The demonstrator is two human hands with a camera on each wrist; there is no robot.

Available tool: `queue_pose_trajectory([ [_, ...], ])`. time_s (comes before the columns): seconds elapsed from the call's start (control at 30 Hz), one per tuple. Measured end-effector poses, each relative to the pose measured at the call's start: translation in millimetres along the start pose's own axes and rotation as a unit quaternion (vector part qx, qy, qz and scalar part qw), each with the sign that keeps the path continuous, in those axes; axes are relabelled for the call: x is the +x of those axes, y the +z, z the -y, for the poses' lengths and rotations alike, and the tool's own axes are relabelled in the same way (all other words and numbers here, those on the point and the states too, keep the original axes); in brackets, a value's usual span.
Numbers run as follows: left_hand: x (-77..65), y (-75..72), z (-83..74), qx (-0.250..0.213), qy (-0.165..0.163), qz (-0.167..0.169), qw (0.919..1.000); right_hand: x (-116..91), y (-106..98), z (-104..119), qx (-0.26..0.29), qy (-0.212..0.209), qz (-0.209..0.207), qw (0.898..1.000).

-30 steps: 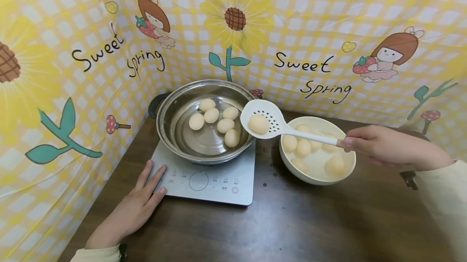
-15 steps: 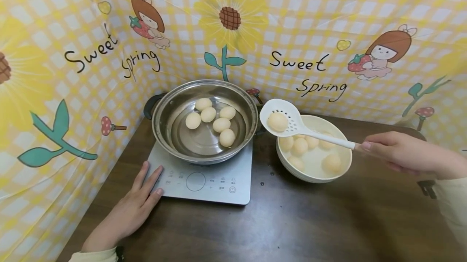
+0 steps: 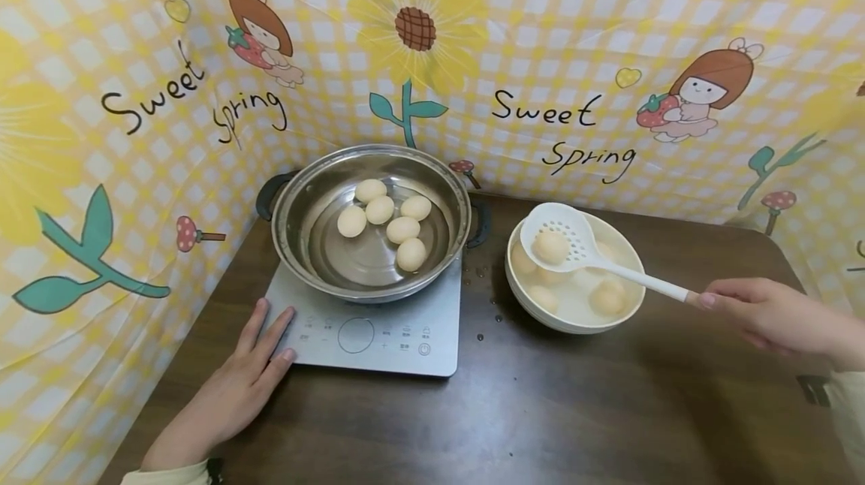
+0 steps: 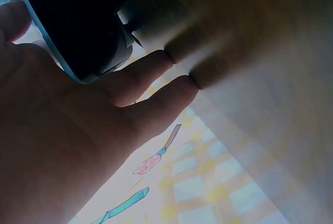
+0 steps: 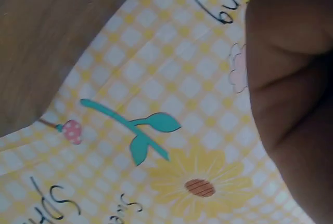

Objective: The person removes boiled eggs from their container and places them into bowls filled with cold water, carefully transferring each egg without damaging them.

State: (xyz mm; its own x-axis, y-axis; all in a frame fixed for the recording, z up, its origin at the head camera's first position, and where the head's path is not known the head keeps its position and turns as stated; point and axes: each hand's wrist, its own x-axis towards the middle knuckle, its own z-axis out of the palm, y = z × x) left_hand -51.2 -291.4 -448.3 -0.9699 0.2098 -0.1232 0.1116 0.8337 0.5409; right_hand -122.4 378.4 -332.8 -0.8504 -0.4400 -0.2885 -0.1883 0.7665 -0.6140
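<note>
Right hand (image 3: 777, 316) gripping white perforated ladle (image 3: 608, 265), holding beige egg (image 3: 551, 247) over round cream bowl (image 3: 561, 322); left hand (image 3: 239, 384), fingers apart, resting left of bowl

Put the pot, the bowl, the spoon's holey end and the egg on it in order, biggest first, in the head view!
Largest: pot
Next: bowl
Then: spoon's holey end, not counting its handle
Smallest: egg on it
</note>
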Motion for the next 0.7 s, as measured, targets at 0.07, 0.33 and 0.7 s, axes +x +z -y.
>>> queue_pose_trajectory([
  [0.07, 0.1, -0.3, 0.2, -0.001, 0.0, 0.002, 1.0, -2.2, 3.4, -4.4, -0.012, 0.011, -0.017, 1.0],
  [0.33, 0.4, -0.4, -0.8, -0.003, 0.0, 0.003, 1.0, -8.6, 15.8, -13.0, -0.046, 0.033, -0.115, 0.992],
  [0.7, 0.6, -1.2, -0.5, -0.004, -0.007, 0.006, 0.9999, -11.3, 15.4, 2.6, -0.025, 0.053, -0.204, 0.977],
])
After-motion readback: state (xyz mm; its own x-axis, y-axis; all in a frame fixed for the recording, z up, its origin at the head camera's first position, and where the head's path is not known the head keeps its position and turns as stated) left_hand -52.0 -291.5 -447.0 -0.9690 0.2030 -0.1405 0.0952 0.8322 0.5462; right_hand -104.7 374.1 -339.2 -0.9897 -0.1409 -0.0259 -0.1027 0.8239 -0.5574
